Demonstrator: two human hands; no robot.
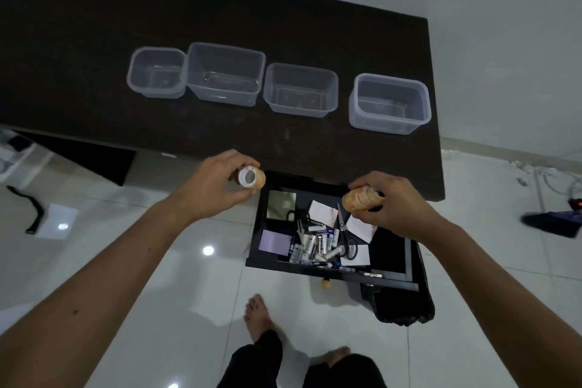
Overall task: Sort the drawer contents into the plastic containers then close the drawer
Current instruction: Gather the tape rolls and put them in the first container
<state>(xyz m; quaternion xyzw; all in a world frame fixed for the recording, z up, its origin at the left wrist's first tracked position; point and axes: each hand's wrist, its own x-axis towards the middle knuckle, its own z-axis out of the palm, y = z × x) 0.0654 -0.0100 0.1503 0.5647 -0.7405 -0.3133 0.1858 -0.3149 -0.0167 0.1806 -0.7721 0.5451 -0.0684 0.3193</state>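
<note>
While the person stands over the open drawer, each hand holds a roll of tape. On the far left, a dark strap and a white sheet lie on the shiny tile floor. Next comes the dark table with four clear plastic containers in a row on top. The two on the left touch each other, the third sits just beside them, and the fourth stands apart near the table's right end. All four look bare inside.

Below the table's front edge, the left hand has its fingers curled around a yellowish tape roll with a white core, held up above the floor beside the drawer's left corner. Right of it, the drawer sticks out from under the table. Inside it lie a shiny gold card, a purple paper pad, white paper notes, black-handled scissors and a heap of batteries. A small round knob pokes out of the drawer front.

Over the drawer's right side, the right hand grips a second tape roll, with fingers wrapped over the top and thumb below. Two bare feet show at the bottom. Far right on the floor are some cables and a dark thing too blurry to name.
</note>
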